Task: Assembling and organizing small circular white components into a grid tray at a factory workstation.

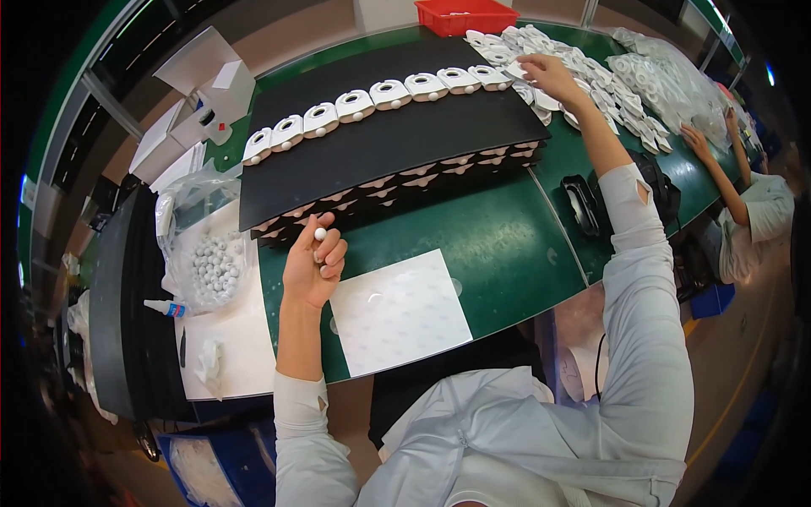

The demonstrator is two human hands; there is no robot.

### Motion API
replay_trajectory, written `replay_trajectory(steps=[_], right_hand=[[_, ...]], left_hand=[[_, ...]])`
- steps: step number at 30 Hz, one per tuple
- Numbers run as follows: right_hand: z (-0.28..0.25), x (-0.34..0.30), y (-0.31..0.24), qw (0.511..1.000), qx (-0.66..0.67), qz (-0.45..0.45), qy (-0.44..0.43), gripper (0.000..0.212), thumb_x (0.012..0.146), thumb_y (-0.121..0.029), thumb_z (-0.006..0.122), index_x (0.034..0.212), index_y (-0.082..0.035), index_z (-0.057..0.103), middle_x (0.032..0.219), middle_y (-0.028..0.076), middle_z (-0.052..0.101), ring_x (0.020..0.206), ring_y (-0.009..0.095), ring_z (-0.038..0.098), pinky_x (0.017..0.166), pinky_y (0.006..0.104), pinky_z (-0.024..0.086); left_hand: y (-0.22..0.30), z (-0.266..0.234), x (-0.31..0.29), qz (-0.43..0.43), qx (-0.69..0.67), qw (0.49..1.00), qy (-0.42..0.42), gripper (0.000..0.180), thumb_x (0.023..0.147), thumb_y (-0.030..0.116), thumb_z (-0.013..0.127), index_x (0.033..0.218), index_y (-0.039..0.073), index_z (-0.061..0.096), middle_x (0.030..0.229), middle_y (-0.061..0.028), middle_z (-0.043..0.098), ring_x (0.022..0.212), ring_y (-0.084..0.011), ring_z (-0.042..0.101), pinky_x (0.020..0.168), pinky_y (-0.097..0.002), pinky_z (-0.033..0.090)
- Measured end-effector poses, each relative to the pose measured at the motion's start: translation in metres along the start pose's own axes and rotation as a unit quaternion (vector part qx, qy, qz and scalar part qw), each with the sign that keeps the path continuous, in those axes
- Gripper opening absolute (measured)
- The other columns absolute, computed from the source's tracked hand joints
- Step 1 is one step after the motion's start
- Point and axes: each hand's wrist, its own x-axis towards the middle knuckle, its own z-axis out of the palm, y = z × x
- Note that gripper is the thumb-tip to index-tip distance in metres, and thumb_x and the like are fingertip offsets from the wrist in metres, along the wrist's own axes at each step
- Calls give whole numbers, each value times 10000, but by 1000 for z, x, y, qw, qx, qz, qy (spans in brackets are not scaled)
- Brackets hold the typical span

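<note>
My left hand (313, 264) is raised in front of the black board stack, fingers curled around small white balls. One white ball (320, 234) shows between thumb and forefinger. My right hand (551, 78) stretches to the far right end of the stack, its fingertips closed on a white plastic piece (514, 71) at the edge of a heap. On the top black board (372, 156) runs a row of white rounded pieces (353, 103), each with a dark-rimmed hole and a white ball at its near edge. The heap of loose white pieces (591, 93) lies beside the stack.
A clear bag of white balls (215, 269), a small glue bottle (165, 308) and crumpled tissue (209, 365) lie at left. A white sheet (401, 313) rests on the green table (524, 245). A black case (581, 207) lies right; a co-worker's hand (696, 142) is beyond. A red bin (465, 19) stands behind.
</note>
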Motion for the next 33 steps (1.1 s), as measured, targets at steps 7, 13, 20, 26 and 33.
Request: replay_trajectory(steps=[7, 13, 20, 26, 33], right_hand=[[-14, -3, 69, 894, -436, 13, 101, 566, 694, -429, 662, 1016, 26, 564, 981, 217, 602, 936, 350, 570, 797, 416, 445], [-5, -8, 97, 900, -405, 34, 160, 616, 673, -460, 679, 963, 69, 557, 980, 256, 584, 918, 358, 573, 776, 405, 444], [-49, -15, 87, 932, -313, -56, 173, 280, 819, -245, 552, 874, 29, 563, 748, 185, 579, 667, 252, 549, 632, 348, 405], [41, -166, -101, 983, 2, -110, 150, 169, 881, -153, 525, 888, 2, 592, 764, -10, 575, 673, 64, 474, 632, 199, 374], [171, -262, -130, 951, 252, 5, -181, 120, 848, -75, 548, 941, -5, 578, 796, 5, 587, 723, 62, 528, 670, 206, 424]], left_hand=[[0, 10, 3, -3, 24, 998, 51, 153, 924, 215, 439, 882, 74, 479, 603, 10, 344, 507, -60, 314, 348, -158, 224], [-2, 9, -2, 13, 136, 990, 45, 123, 856, 189, 569, 855, 98, 486, 749, 4, 499, 568, -26, 363, 376, -131, 224], [-5, 8, 0, 5, 135, 990, 31, 239, 869, 283, 558, 938, 55, 537, 778, 5, 521, 556, -16, 341, 385, -131, 228], [-1, 8, -10, 38, 161, 986, 0, 371, 890, 257, 519, 1158, 2, 496, 869, -9, 516, 578, -13, 346, 394, -120, 240], [0, -2, -7, 73, 154, 985, -14, 305, 833, 116, 597, 1122, 56, 521, 950, -34, 562, 543, -3, 341, 378, -103, 256]])
